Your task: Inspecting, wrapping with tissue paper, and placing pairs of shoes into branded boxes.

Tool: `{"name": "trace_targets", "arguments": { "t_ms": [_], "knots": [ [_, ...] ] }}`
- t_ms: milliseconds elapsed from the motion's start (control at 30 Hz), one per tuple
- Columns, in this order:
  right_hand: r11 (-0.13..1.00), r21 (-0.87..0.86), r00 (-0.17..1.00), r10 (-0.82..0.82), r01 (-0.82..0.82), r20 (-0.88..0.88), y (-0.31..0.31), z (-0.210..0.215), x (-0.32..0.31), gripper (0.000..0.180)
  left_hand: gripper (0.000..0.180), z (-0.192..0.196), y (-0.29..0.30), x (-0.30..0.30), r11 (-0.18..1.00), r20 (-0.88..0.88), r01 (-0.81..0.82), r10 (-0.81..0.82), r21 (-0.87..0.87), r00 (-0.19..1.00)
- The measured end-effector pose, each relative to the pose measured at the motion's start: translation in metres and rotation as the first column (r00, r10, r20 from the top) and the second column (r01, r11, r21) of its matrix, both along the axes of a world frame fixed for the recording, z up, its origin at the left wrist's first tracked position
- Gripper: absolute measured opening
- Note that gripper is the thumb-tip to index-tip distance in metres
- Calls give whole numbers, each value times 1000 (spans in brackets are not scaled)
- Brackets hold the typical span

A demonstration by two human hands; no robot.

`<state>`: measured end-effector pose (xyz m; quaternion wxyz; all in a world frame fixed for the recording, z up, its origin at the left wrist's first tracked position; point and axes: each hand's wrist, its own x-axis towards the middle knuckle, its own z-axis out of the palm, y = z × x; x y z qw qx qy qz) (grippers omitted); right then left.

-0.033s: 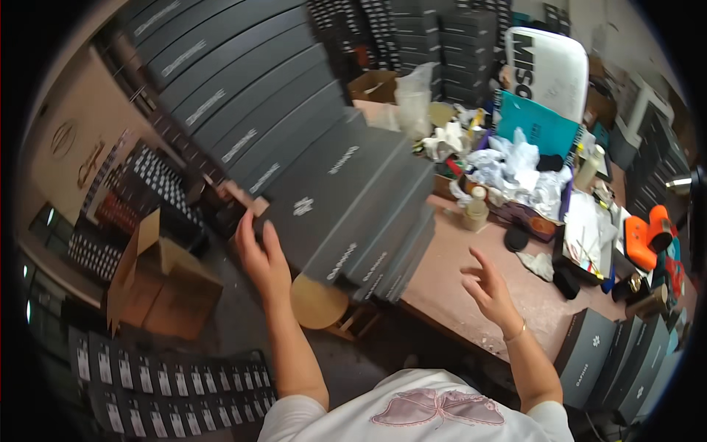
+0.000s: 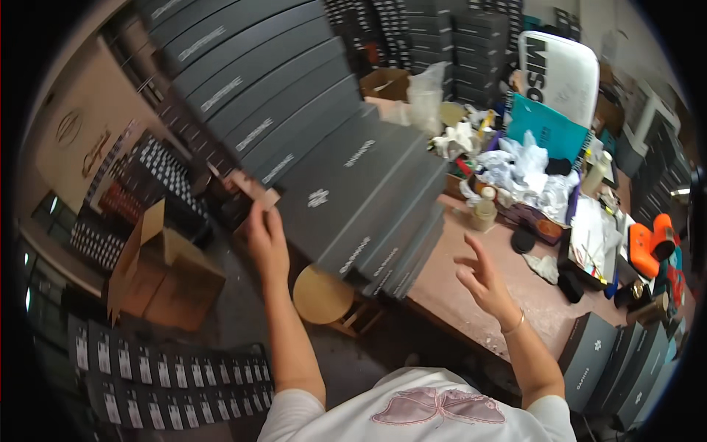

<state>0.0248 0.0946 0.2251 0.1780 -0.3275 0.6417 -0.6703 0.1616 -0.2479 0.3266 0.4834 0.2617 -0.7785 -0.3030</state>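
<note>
My left hand [image 2: 266, 239] is raised at the left of a stack of dark grey shoe boxes, its fingers stretched up at the bare pinkish table corner [image 2: 266, 197]. Whether the fingertips touch that corner I cannot tell. The nearest box [image 2: 335, 195] lies flat, with a pale flower mark on its lid; more boxes show beneath its right side. Behind it rises a tall pile of similar boxes [image 2: 276, 103]. My right hand [image 2: 486, 283] hovers over the pinkish tabletop [image 2: 449, 276], fingers apart and holding nothing.
A round wooden stool [image 2: 322, 295] stands below the table edge. On the floor at left are an open carton [image 2: 173, 276] and rows of labelled boxes [image 2: 173, 372]. Crumpled white paper [image 2: 526, 173], a small bottle [image 2: 484, 210] and orange objects [image 2: 642, 247] clutter the table. More shoe boxes [image 2: 589, 357] stand at right.
The view has shifted slightly, so the boxes appear further right. My left hand has moved up against the table corner, its fingers closer together. My right hand has shifted slightly left.
</note>
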Motion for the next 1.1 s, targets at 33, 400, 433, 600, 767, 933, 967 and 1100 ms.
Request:
{"name": "trace_targets", "arguments": {
  "t_ms": [33, 400, 433, 600, 767, 933, 967, 1100],
  "knots": [
    [994, -42, 994, 106, -105, 37, -34, 21, 6, 74, 44, -7, -29, 14, 950, -21, 121, -121, 289, 992],
    [921, -374, 876, 92, 105, 472, -12, 59, -1, 82, 70, -32, 125, -19, 373, -208, 855, -862, 360, 463],
    [927, -344, 878, 37, 148, 477, 9, 60, 5, 83, 70, -31, 142, -21, 324, -219, 869, -879, 374, 422],
    [917, -156, 755, -195, 366, 627, 102, 47, 37, 77, 74, -52, 213, -45, -12, -369, 805, -893, 594, 258],
    [875, -59, 509, -224, 481, 831, 162, -33, 35, 64, 79, -117, 274, -75, -298, -496, 509, -810, 808, 312],
    [839, 183, 598, -501, 512, 625, 212, -152, 30, 59, 64, -225, 305, -83, 0, -233, 550, -906, 835, 354],
    [819, 246, 687, -570, 518, 451, 219, -174, 28, 58, 57, -260, 305, -86, -34, -175, 370, -918, 928, 355],
    [798, 585, 449, -580, 146, 680, 240, -209, 9, 55, 35, -319, 314, -100, -104, -83, -26, -897, 994, 433]
  ]
}}
